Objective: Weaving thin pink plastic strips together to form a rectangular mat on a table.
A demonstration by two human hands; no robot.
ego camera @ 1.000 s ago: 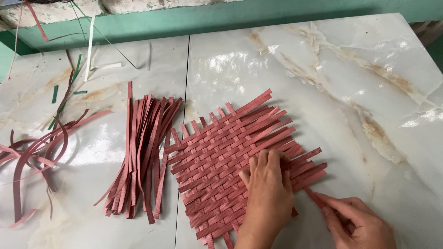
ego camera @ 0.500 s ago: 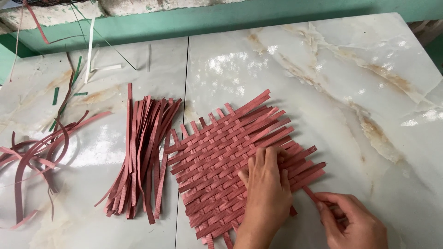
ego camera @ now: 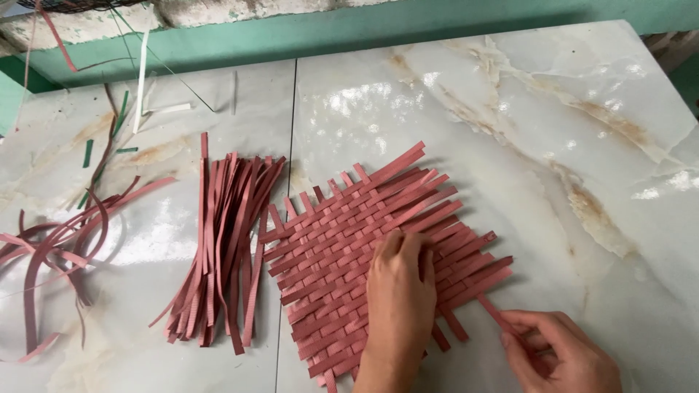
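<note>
The red woven mat [ego camera: 364, 269] on the marble desk [ego camera: 510, 109] is pressed flat by the open left hand [ego camera: 399, 291], while one strip [ego camera: 502, 313] at its right edge is pinched by the right hand [ego camera: 557, 356].

A flat red woven mat [ego camera: 364, 255] lies under the left hand [ego camera: 399, 298], which presses its lower right part. One loose red strip [ego camera: 495, 309] sticks out to the right, pinched by the right hand [ego camera: 557, 356].
</note>
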